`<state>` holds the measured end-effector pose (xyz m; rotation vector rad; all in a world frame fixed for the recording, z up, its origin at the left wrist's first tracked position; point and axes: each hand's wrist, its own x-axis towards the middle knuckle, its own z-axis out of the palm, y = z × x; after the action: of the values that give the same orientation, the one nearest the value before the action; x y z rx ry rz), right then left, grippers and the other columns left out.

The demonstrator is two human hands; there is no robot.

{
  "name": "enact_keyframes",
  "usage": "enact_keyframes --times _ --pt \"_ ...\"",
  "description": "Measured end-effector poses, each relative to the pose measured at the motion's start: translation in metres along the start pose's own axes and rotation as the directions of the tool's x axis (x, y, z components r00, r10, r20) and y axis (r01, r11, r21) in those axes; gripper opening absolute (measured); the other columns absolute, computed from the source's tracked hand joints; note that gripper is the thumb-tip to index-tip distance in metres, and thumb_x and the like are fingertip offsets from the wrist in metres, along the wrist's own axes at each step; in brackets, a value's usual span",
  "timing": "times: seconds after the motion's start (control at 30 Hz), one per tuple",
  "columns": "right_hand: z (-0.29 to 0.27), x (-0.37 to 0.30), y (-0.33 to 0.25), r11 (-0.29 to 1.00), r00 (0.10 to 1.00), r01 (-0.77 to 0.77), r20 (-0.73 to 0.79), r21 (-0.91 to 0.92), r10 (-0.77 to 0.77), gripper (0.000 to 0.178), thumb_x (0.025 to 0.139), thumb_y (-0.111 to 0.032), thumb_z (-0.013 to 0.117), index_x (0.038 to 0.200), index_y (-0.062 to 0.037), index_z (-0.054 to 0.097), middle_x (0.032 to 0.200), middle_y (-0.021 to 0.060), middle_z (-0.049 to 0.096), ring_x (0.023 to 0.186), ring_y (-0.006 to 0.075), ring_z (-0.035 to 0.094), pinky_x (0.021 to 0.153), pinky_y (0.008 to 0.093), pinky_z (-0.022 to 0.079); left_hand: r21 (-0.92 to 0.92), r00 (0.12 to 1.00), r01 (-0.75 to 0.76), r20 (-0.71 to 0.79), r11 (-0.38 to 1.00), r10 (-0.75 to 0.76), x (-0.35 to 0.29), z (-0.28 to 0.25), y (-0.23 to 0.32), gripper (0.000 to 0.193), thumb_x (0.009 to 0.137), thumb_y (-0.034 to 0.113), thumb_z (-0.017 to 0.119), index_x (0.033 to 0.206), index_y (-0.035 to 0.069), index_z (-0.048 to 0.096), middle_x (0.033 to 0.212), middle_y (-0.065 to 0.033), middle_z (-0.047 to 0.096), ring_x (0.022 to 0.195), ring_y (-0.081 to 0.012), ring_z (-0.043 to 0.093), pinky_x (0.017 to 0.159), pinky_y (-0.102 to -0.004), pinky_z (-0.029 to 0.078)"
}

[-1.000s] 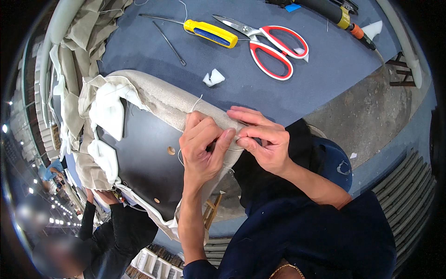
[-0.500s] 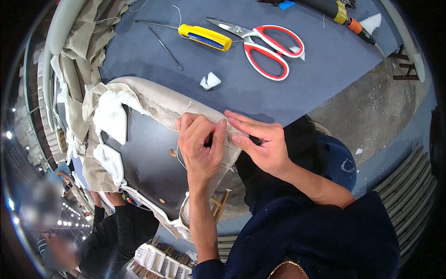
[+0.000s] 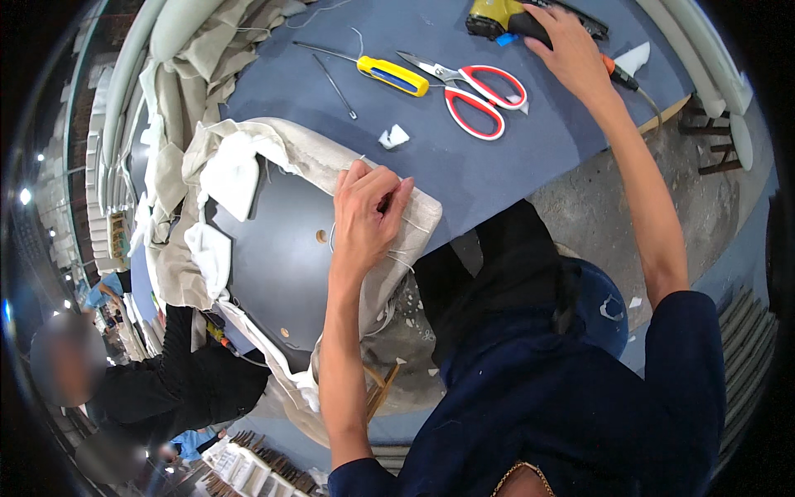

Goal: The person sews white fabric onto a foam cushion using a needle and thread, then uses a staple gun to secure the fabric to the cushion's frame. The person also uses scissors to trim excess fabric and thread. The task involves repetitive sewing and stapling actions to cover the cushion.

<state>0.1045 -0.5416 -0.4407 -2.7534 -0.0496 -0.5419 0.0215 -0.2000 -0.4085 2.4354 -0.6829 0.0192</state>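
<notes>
My left hand [image 3: 368, 211] is closed on the folded edge of beige fabric [image 3: 418, 214] along the corner of a padded panel with a dark board back [image 3: 277, 232]. What lies inside its fingers is hidden. Loose white cord trails from the fabric beneath it. At the far right, my right hand [image 3: 571, 51] has its thumb and fingers around the black handle of a yellow-and-black air staple gun [image 3: 489, 18]. Red-and-white scissors [image 3: 476, 89], a yellow screwdriver [image 3: 393, 76] and a thin metal rod [image 3: 335, 87] lie on the blue-grey tabletop [image 3: 530, 153].
White padding [image 3: 232, 178] pokes out of the panel's left edge, beside heaped beige fabric [image 3: 186, 83]. White scraps [image 3: 395, 137] lie on the tabletop. An orange hose fitting [image 3: 609, 65] joins the staple gun. A blue stool [image 3: 603, 311] stands beside me; another person [image 3: 178, 385] works at left.
My right hand has left the panel's corner and reached away to the staple gun's handle. The left hand stays closed on the fabric edge. The whole view has shifted somewhat.
</notes>
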Motion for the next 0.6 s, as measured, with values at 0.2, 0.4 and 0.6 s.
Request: enact_keyframes --times 0.2,0.4,0.6 --pt "0.026 0.027 0.068 0.984 0.979 0.163 0.139 -0.075 -0.152 0.042 0.096 -0.023 0.068 0.131 -0.0008 0.063 0.122 0.0188 0.067 0.116 0.0362 0.061 0.101 0.0428 0.048 -0.027 0.996 -0.083 -0.020 0.996 0.082 -0.001 0.000 0.000 0.030 0.091 0.016 0.070 0.071 0.002 0.052 0.067 -0.0071 0.045 0.072 -0.0253 0.041 0.074 -0.0379 0.035" --pt "-0.110 0.012 -0.016 0.852 0.946 -0.092 0.313 0.516 -0.088 0.036 0.092 -0.028 0.075 0.110 0.0017 0.067 0.084 0.0054 0.066 0.073 0.0126 0.064 0.066 0.0286 0.052 0.039 0.979 -0.111 -0.165 0.993 0.116 -0.009 0.005 -0.005 0.025 0.090 0.019 0.072 0.074 0.005 0.060 0.076 -0.0047 0.050 0.082 -0.0251 0.045 0.083 -0.0411 0.036" --pt "-0.133 -0.116 -0.111 0.441 0.770 -0.611 0.623 0.657 0.138 0.044 0.089 -0.019 0.081 0.119 -0.0015 0.055 0.078 0.0012 0.063 0.057 0.0074 0.056 0.049 0.0241 0.046 0.072 0.983 -0.077 -0.161 0.994 0.088 -0.014 0.005 -0.004 0.020 0.089 0.022 0.073 0.079 0.006 0.067 0.126 -0.0113 0.055 0.135 -0.0316 0.044 0.121 -0.0587 0.018"
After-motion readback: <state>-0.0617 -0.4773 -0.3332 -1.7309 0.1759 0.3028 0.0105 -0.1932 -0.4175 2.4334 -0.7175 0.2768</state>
